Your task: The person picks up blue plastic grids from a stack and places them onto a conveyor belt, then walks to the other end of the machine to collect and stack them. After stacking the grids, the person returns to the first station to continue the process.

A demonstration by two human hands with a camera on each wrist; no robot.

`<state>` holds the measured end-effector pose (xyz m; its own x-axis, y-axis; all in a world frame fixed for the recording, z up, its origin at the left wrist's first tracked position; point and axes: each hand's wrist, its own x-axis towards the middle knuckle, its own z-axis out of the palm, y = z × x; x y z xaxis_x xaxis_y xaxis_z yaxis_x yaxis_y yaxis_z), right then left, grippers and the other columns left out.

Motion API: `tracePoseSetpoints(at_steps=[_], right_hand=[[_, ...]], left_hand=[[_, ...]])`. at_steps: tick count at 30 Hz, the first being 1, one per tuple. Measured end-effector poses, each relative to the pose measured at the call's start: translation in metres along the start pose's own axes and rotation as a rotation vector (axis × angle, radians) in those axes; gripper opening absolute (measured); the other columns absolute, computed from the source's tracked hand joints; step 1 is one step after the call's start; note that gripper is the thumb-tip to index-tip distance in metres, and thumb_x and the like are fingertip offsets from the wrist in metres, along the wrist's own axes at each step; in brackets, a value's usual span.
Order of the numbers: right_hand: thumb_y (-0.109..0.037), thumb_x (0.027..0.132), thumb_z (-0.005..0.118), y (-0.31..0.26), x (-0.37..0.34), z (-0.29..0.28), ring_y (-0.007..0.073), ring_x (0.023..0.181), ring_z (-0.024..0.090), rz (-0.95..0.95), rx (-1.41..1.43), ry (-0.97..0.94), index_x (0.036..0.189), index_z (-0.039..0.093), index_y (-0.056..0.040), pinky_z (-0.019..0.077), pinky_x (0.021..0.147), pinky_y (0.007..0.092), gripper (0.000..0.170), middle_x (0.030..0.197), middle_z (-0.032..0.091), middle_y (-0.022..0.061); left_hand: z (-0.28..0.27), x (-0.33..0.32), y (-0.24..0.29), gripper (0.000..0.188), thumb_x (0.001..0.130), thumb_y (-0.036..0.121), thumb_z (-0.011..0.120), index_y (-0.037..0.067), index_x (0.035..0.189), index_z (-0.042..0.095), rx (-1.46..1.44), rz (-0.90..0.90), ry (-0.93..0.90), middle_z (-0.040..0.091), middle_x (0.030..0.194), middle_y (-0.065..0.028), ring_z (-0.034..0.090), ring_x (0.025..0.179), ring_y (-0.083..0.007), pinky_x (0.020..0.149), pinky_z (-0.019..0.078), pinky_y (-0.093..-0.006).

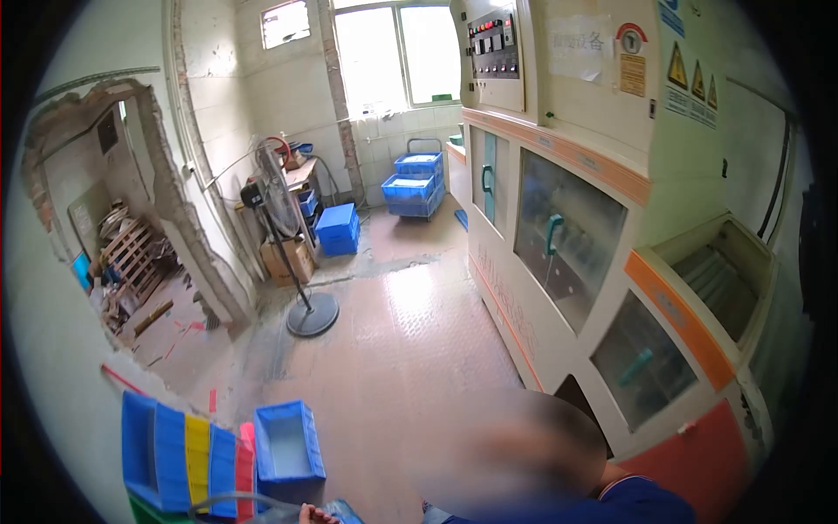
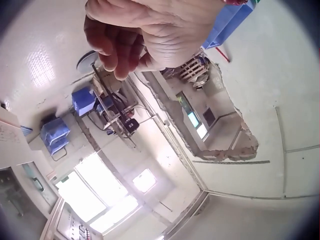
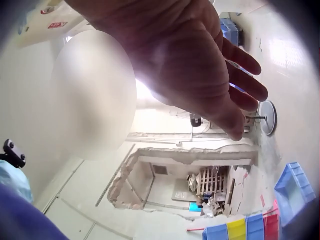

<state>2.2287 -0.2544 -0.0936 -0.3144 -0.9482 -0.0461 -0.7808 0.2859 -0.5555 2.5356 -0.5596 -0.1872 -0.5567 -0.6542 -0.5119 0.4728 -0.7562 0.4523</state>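
Note:
In the left wrist view my left hand hangs with its fingers loosely curled, and no object shows in it. My right hand has its fingers relaxed and slightly spread, also with nothing held. At the bottom edge of the head view, a few fingertips show beside a row of blue, yellow and red bins. A blue crate with a pale inside stands on the floor right of that row.
A person in a dark blue shirt is close at the lower right. Along the right side runs a large cream machine with windowed doors. A standing fan, blue crates and a stacked crate trolley stand farther back. A broken wall opening is left.

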Motion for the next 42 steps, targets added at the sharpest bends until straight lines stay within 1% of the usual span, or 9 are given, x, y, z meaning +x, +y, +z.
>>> tracePoseSetpoints(at_steps=[6, 13, 15, 19, 25, 29, 32, 36, 42], right_hand=[[-0.034, 0.086, 0.057, 0.086, 0.121, -0.059, 0.0332, 0.087, 0.061, 0.131, -0.032, 0.0, 0.104, 0.062, -0.008, 0.049, 0.074, 0.0391, 0.032, 0.094, 0.063, 0.0153], [-0.033, 0.085, 0.061, 0.178, 0.184, -0.12, 0.0287, 0.086, 0.062, 0.325, 0.149, 0.239, 0.104, 0.062, -0.0063, 0.0499, 0.074, 0.0341, 0.033, 0.096, 0.065, 0.0129], [-0.031, 0.084, 0.063, 0.206, 0.209, -0.141, 0.0254, 0.086, 0.064, 0.456, 0.194, 0.248, 0.101, 0.065, -0.0055, 0.0501, 0.075, 0.0318, 0.031, 0.095, 0.066, 0.0123], [-0.029, 0.082, 0.065, 0.281, 0.273, -0.175, 0.0241, 0.085, 0.064, 0.487, 0.2, 0.312, 0.099, 0.066, -0.005, 0.0501, 0.076, 0.0309, 0.029, 0.094, 0.066, 0.0121], [-0.029, 0.082, 0.064, 0.375, 0.403, -0.276, 0.0268, 0.085, 0.064, 0.46, 0.239, 0.441, 0.097, 0.066, -0.0052, 0.0499, 0.075, 0.0329, 0.029, 0.091, 0.066, 0.0143], [-0.033, 0.084, 0.061, 0.438, 0.506, -0.321, 0.0311, 0.084, 0.062, 0.305, 0.031, 0.178, 0.1, 0.064, -0.0064, 0.0495, 0.072, 0.0366, 0.031, 0.091, 0.064, 0.0143], [-0.032, 0.083, 0.061, 0.468, 0.583, -0.362, 0.0312, 0.083, 0.062, 0.239, 0.162, 0.085, 0.101, 0.064, -0.0072, 0.0497, 0.072, 0.0365, 0.031, 0.093, 0.064, 0.0143], [-0.032, 0.083, 0.061, 0.539, 0.669, -0.393, 0.03, 0.083, 0.062, 0.212, 0.106, 0.153, 0.1, 0.064, -0.0075, 0.0498, 0.072, 0.0367, 0.03, 0.092, 0.065, 0.0137], [-0.031, 0.083, 0.062, 0.623, 0.791, -0.466, 0.0273, 0.081, 0.064, 0.394, 0.101, 0.088, 0.1, 0.064, -0.0073, 0.0504, 0.073, 0.0356, 0.029, 0.094, 0.065, 0.013]], left_hand=[[0.132, 0.183, 0.02, 0.025, 0.092, 0.028, 0.047, 0.013, 0.073, 0.053, 0.102, -0.021, 0.123, 0.048, 0.059, 0.0002, 0.042, 0.05, -0.0136, 0.045, 0.0352, -0.0275], [0.325, 0.363, -0.023, 0.017, 0.088, 0.023, 0.055, 0.013, 0.075, 0.058, 0.365, -0.249, -0.227, 0.057, 0.062, -0.0007, 0.054, 0.057, -0.0142, 0.05, 0.0413, -0.0265], [0.356, 0.424, -0.044, 0.016, 0.088, 0.022, 0.055, 0.007, 0.089, 0.061, 0.308, -0.365, -0.459, 0.063, 0.074, -0.0068, 0.059, 0.068, -0.0173, 0.06, 0.0476, -0.0286], [0.466, 0.486, -0.083, 0.018, 0.087, 0.023, 0.053, 0.012, 0.073, 0.057, 0.332, -0.268, -0.295, 0.055, 0.06, -0.0025, 0.053, 0.056, -0.0165, 0.053, 0.0423, -0.0306], [0.575, 0.591, -0.084, 0.015, 0.086, 0.02, 0.055, 0.011, 0.074, 0.058, 0.297, -0.293, -0.394, 0.057, 0.063, -0.0018, 0.054, 0.056, -0.014, 0.052, 0.0419, -0.0262], [0.605, 0.659, -0.06, 0.018, 0.087, 0.026, 0.055, 0.013, 0.074, 0.057, 0.311, -0.103, -0.207, 0.052, 0.061, -0.0005, 0.049, 0.053, -0.0141, 0.049, 0.0377, -0.0264], [0.612, 0.723, -0.043, 0.019, 0.087, 0.026, 0.055, 0.014, 0.073, 0.056, 0.224, -0.07, -0.119, 0.052, 0.06, 0.0008, 0.047, 0.051, -0.0133, 0.046, 0.0364, -0.0266], [0.634, 0.825, -0.034, 0.019, 0.087, 0.027, 0.054, 0.015, 0.073, 0.056, 0.151, -0.028, 0.014, 0.051, 0.058, 0.0035, 0.046, 0.051, -0.0122, 0.044, 0.0368, -0.0264], [0.765, 0.978, -0.038, 0.018, 0.088, 0.025, 0.053, 0.014, 0.074, 0.057, 0.103, 0.009, -0.061, 0.052, 0.059, 0.0015, 0.047, 0.049, -0.0116, 0.044, 0.0359, -0.0247]])
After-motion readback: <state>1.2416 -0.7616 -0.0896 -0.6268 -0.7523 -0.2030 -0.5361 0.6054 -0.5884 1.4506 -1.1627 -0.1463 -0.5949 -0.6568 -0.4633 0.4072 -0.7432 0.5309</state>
